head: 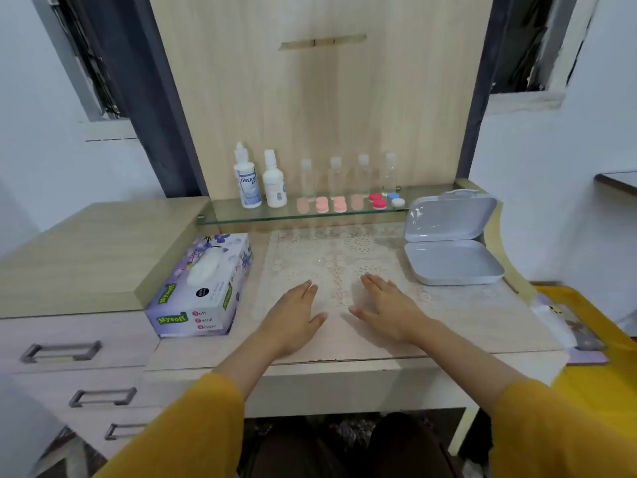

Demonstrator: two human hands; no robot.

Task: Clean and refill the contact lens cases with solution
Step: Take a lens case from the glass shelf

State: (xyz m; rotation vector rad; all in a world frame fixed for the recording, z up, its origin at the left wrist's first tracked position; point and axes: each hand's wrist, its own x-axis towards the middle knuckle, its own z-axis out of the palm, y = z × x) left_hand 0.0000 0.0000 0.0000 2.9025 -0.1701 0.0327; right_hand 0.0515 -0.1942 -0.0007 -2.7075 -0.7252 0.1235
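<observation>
While L hand (296, 315) and R hand (389, 312) lie flat (fingers straight, nothing held), reaching for cases (339, 204) could topple 4 bottles (336, 177) behind.

Pale wood dresser (86, 243) with drawers (62, 351); white walls (551, 160) behind.

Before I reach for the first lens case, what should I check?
1. Hands free: left hand and right hand lie flat, holding nothing: ok.
2. Solution bottle upright on the glass shelf: ok.
3. Solution left in it: cannot tell.
4. Lens cases in a row on the shelf, nothing before them: ok.
5. Tissue box has a tissue sticking out: ok.
6. Grey box open: ok.
</observation>
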